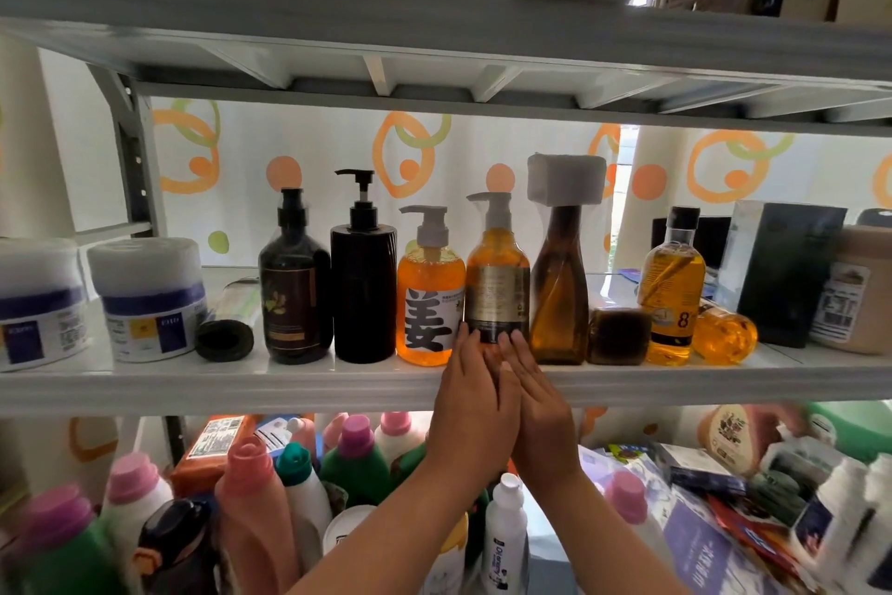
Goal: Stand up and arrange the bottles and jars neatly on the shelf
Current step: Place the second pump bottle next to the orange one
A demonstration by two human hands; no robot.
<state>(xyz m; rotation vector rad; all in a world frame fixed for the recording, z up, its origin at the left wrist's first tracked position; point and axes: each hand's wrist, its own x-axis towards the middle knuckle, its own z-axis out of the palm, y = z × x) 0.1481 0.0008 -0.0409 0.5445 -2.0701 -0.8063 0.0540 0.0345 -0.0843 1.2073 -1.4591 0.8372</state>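
Observation:
On the middle shelf [241,384] a row of bottles stands upright: a dark brown pump bottle [294,290], a black pump bottle [363,290], an orange pump bottle [427,290] with a large black character, an amber gold-labelled pump bottle [497,276], and a tall brown bottle [560,295] with a white block top. My left hand [470,396] and my right hand [540,411] meet at the amber bottle's base, fingertips pressed on either side of it. A small brown jar [618,336] and a yellow black-capped bottle [673,290] stand further right. A round orange bottle [724,334] lies on its side.
Two white tubs [147,300] and a black-ended roll [224,338] lying flat fill the shelf's left end. A dark box [782,276] and a tan bottle [859,285] stand at the right. The lower shelf is crowded with detergent bottles [251,512]. White packs and cartons sit above.

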